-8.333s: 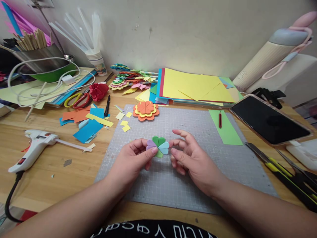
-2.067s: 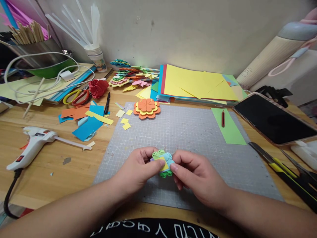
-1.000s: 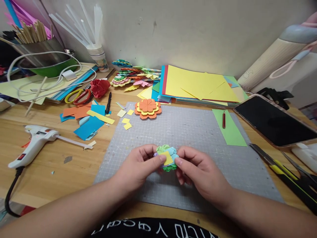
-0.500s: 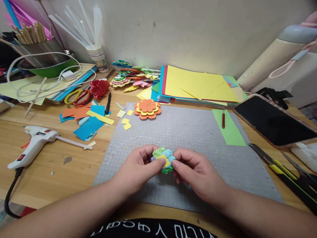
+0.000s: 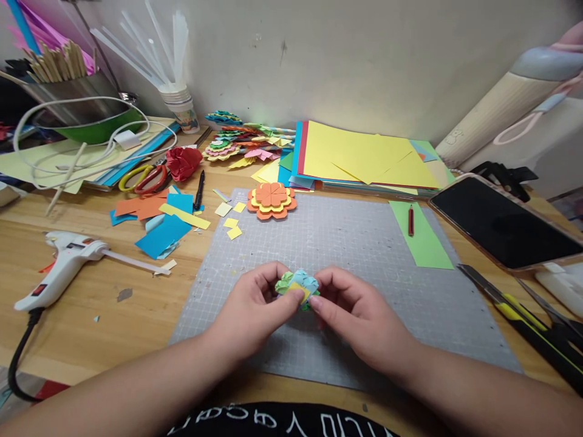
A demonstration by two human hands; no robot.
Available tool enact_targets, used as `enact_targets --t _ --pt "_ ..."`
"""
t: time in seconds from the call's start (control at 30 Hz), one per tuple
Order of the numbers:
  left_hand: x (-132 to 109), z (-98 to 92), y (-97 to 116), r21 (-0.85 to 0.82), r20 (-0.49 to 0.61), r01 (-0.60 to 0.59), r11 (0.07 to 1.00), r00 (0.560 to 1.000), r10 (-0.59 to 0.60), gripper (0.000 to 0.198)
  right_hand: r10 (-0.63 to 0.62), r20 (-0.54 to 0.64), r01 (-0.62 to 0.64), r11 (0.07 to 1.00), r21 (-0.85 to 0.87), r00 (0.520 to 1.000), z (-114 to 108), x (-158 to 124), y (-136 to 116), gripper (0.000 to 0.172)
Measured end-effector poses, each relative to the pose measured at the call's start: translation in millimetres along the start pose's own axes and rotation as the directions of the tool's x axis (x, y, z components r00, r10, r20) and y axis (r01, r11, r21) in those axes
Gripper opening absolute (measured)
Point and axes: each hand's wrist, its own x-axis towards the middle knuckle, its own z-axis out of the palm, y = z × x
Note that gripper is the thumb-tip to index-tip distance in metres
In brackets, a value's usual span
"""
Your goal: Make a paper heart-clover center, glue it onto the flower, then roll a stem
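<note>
Between my hands, above the grey cutting mat, is a small crumpled-paper flower in light blue and green, with a yellow paper square on its face. My left hand pinches it from the left, thumb pressed on the yellow square. My right hand grips the right edge between thumb and bent fingers. The fingers behind the flower are partly hidden. Farther back on the mat lies a layered orange and yellow paper flower, beside several small yellow paper squares.
On the left lie a white glue gun, paper scraps and red-handled scissors. Stacked coloured paper rests against the wall. To the right are a pencil on a green strip, a phone and a utility knife.
The crumpled-paper flower has turned and tilted slightly between my fingers, so less of its lower green part shows. My right thumb has shifted a little left and down.
</note>
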Motion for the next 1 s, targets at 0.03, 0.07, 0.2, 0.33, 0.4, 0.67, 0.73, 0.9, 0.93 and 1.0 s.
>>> enact_targets --t 0.03,0.07,0.2,0.33,0.4,0.67,0.73,0.9,0.93,1.0 --pt "0.0 0.3 -0.4 -0.001 0.015 -0.003 1.0 1.0 0.003 0.023 -0.015 -0.014 0.015 1.0 -0.005 1.0 -0.3 -0.5 0.0 0.013" --pt "-0.2 0.7 -0.7 0.002 0.034 -0.007 1.0 0.999 0.007 0.022 -0.029 -0.028 0.029 1.0 -0.011 0.999 -0.7 -1.1 0.0 0.012" --pt "-1.6 2.9 -1.0 0.069 0.134 0.016 0.997 0.991 -0.026 0.021 -0.069 -0.072 0.066 0.997 -0.037 0.995 -2.4 -3.2 0.0 0.012" --pt "-2.2 4.6 -1.6 0.056 0.144 0.03 0.998 0.989 -0.037 0.022 -0.047 -0.063 0.045 0.999 -0.03 0.997 -2.0 -2.7 -1.0 0.011" --pt "-1.2 4.8 -2.1 -0.022 0.114 0.02 1.0 0.993 -0.017 0.023 -0.014 -0.049 0.013 1.0 -0.027 0.999 -1.4 -2.0 -1.5 0.014" --pt "1.8 5.3 -3.1 -0.151 0.064 0.027 0.988 0.998 -0.018 0.027 0.03 -0.019 -0.029 1.0 0.002 0.999 -2.2 -1.2 -1.7 0.019" --pt "1.5 5.8 -3.4 -0.165 0.07 0.038 0.986 0.997 -0.027 0.027 0.017 0.0 -0.017 1.0 -0.001 1.0 -2.3 -0.5 -0.9 0.017" --pt "1.1 3.5 -3.3 -0.142 0.091 0.033 0.989 0.996 -0.02 0.025 -0.014 0.004 0.014 1.0 -0.024 1.0 -3.0 0.1 0.9 0.02" --pt "1.1 2.6 -3.0 -0.115 0.09 0.035 0.993 0.996 -0.024 0.023 -0.007 -0.004 0.007 1.0 -0.02 1.0 -3.3 -0.2 1.0 0.02" --pt "0.8 1.1 -2.3 -0.052 0.091 0.044 0.998 0.995 -0.039 0.021 0.007 -0.021 -0.007 1.0 -0.004 1.0 -3.9 -0.9 0.9 0.02"
